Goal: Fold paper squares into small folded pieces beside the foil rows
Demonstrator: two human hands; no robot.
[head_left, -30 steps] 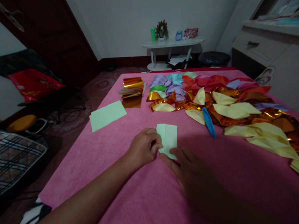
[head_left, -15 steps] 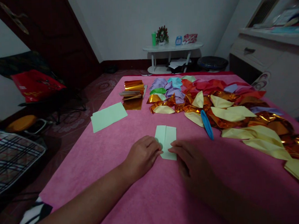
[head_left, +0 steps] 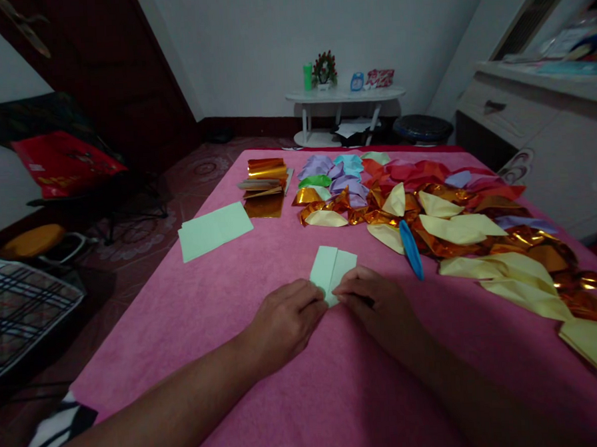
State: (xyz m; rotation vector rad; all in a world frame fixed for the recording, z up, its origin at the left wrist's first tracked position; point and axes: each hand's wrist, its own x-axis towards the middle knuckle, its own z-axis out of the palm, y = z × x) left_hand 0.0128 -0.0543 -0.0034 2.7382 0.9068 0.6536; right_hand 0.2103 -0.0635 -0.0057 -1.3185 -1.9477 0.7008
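Note:
A small folded sheet of pale green paper (head_left: 325, 265) lies on the pink tablecloth (head_left: 222, 301), turned slightly and showing a lengthwise seam down its middle. My left hand (head_left: 293, 317) pinches its lower left edge, fingers curled together. At the lower right edge, my right hand (head_left: 375, 299) grips the paper between thumb and fingers. The near corners are hidden under my fingertips. Off to the left lies a flat stack of pale green sheets (head_left: 216, 231).
Folded gold foil sheets (head_left: 265, 202) sit at the back left. Many folded papers in purple, red, yellow (head_left: 461, 227) and gold cover the right side, with a blue folded strip (head_left: 411, 251) nearest my right hand. A white side table (head_left: 344, 95) stands by the wall.
The green paper has turned clockwise and its near corners are now covered by my fingers. My right hand has moved up and closed in along its right edge.

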